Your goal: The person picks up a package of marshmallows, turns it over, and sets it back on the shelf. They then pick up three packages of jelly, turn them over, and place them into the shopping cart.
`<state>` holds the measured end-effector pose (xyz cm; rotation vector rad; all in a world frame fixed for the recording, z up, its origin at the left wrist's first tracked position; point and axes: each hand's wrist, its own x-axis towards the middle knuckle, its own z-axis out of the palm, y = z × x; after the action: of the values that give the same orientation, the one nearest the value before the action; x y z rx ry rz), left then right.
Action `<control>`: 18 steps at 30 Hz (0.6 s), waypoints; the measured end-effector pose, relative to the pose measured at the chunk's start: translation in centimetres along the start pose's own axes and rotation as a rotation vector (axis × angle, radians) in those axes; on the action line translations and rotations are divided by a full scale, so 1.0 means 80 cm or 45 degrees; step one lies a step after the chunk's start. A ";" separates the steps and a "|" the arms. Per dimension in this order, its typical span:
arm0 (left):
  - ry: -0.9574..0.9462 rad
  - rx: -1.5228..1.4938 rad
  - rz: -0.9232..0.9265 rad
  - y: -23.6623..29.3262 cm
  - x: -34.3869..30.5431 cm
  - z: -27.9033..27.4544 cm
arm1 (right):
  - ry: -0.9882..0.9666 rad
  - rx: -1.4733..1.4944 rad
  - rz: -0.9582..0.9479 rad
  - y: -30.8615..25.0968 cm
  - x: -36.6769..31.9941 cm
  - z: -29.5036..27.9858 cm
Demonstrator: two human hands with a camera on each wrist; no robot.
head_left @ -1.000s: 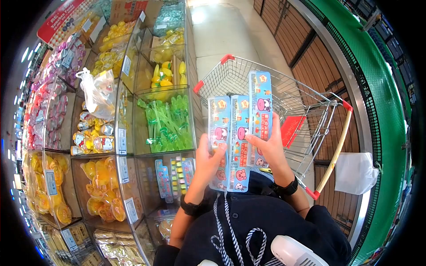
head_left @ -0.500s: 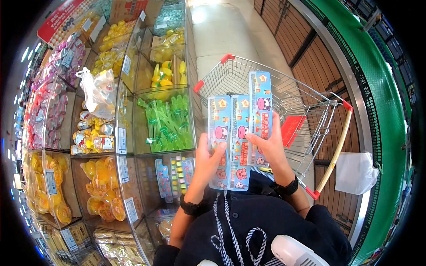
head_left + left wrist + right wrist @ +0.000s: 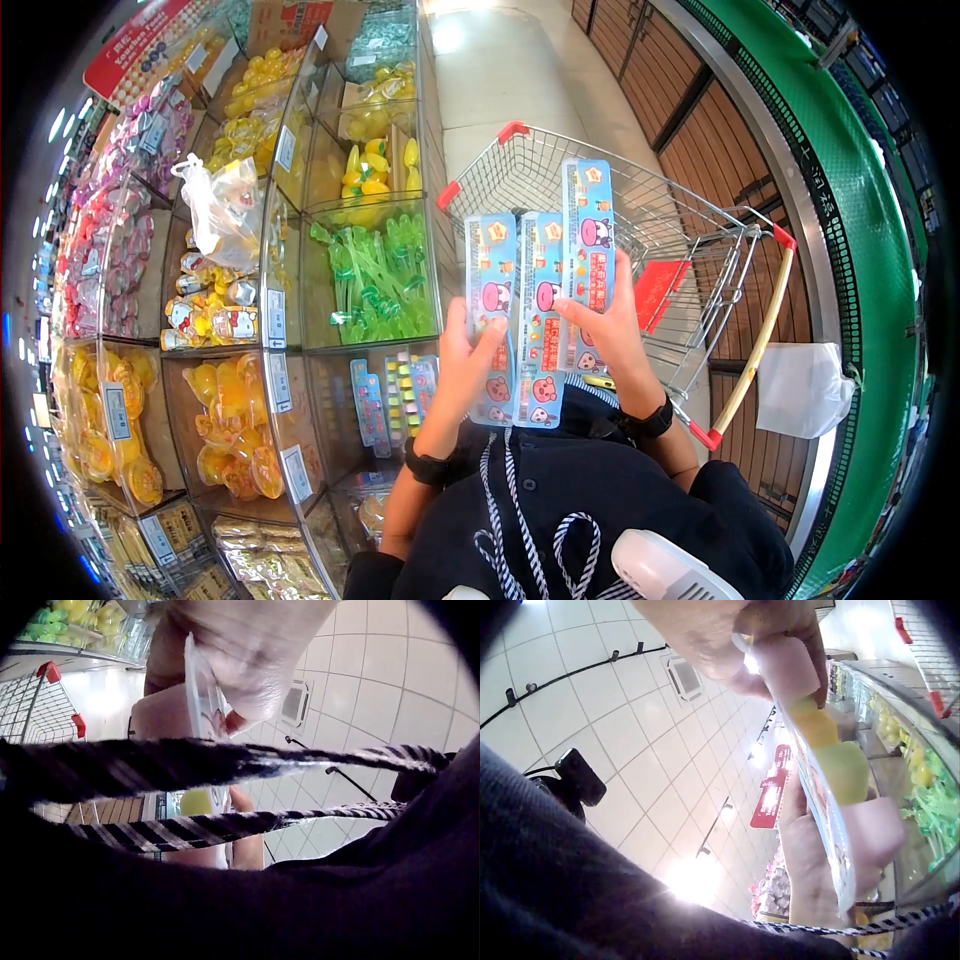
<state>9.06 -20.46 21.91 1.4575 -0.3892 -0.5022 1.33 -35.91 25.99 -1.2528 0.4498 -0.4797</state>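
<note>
Three strips of jelly cups with blue cartoon-printed lids stand side by side in front of the body in the head view. My left hand (image 3: 462, 365) grips the left strip (image 3: 493, 255), thumb across its printed face. The middle strip (image 3: 543, 245) and the right strip (image 3: 588, 205), which sits higher, are held by my right hand (image 3: 618, 345), its thumb reaching to the middle one. In the right wrist view, pink, yellow and green cups (image 3: 844, 772) bulge from the back of a strip. The fingers behind the strips are mostly hidden in the head view.
A wire shopping cart (image 3: 690, 220) stands just ahead and right. Clear bins on the left hold green jelly sticks (image 3: 375, 280), yellow packs (image 3: 235, 425) and more strips (image 3: 370, 405). A white plastic bag (image 3: 220, 205) lies on the bins; another bag (image 3: 800, 390) hangs at the right.
The left strip has shifted slightly left and up, widening the gap to the middle one. The other strips have risen very slightly; both hands keep their grip.
</note>
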 end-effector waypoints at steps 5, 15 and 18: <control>-0.006 -0.021 -0.012 -0.001 0.001 0.000 | 0.011 -0.002 -0.003 0.000 0.000 0.000; -0.005 -0.023 -0.053 0.002 0.000 0.002 | 0.009 0.017 0.033 -0.001 0.000 -0.001; 0.005 -0.042 -0.117 0.007 -0.001 0.001 | 0.013 0.020 0.039 0.000 0.000 -0.001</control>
<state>8.99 -20.47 22.48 1.4493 -0.3106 -0.5773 1.30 -36.02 25.99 -1.2269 0.4725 -0.4628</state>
